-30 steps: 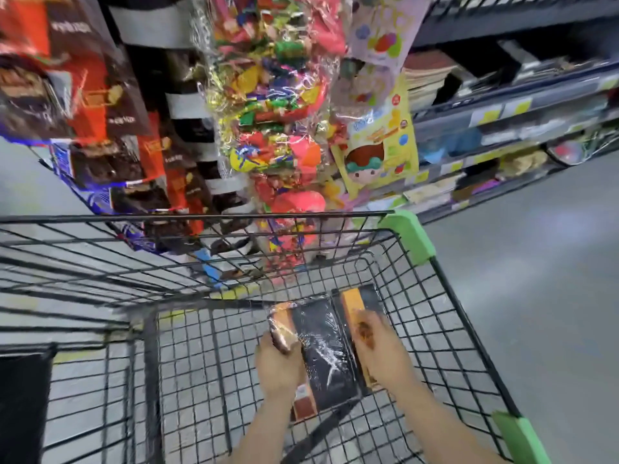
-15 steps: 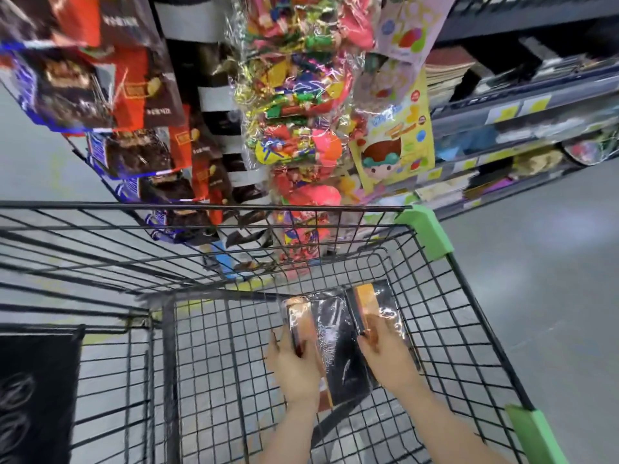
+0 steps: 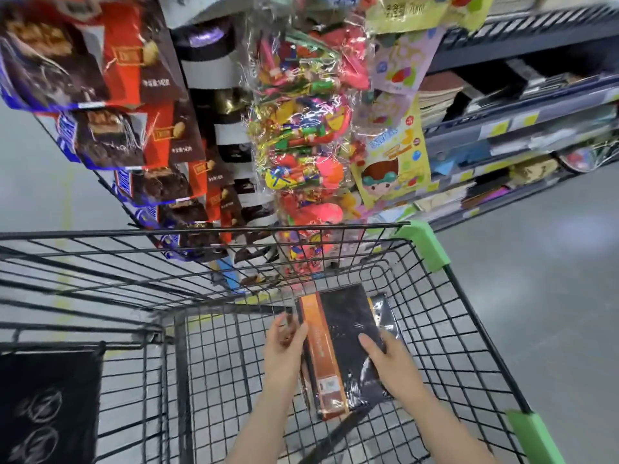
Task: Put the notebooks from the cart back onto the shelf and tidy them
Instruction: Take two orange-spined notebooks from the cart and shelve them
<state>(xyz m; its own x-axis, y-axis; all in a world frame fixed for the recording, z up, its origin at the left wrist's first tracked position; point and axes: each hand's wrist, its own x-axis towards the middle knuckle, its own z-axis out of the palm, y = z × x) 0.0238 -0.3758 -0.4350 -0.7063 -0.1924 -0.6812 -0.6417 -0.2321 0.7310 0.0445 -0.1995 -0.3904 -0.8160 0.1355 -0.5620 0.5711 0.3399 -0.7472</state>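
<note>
A stack of black notebooks [image 3: 341, 343] with orange spines, wrapped in clear film, sits tilted inside the wire cart [image 3: 214, 363]. A second notebook [image 3: 385, 308] peeks out beneath at the right. My left hand [image 3: 284, 349] grips the stack's left edge by the orange spine, fingers pointing forward. My right hand [image 3: 390, 366] holds the right edge, thumb lying on the black cover. The shelf [image 3: 522, 125] with stacked notebooks [image 3: 435, 98] stands at the upper right, beyond the cart.
Hanging chocolate bags [image 3: 110, 105] and candy bags [image 3: 301, 135] fill a rack just ahead of the cart. Green corner guards [image 3: 423, 242] mark the cart's right rim. A black flap [image 3: 47, 406] covers the child seat at lower left. Grey floor [image 3: 536, 279] lies right.
Both hands have brought the two notebooks together into one stack and raised it a little. The view has tilted upward toward the hanging bags.
</note>
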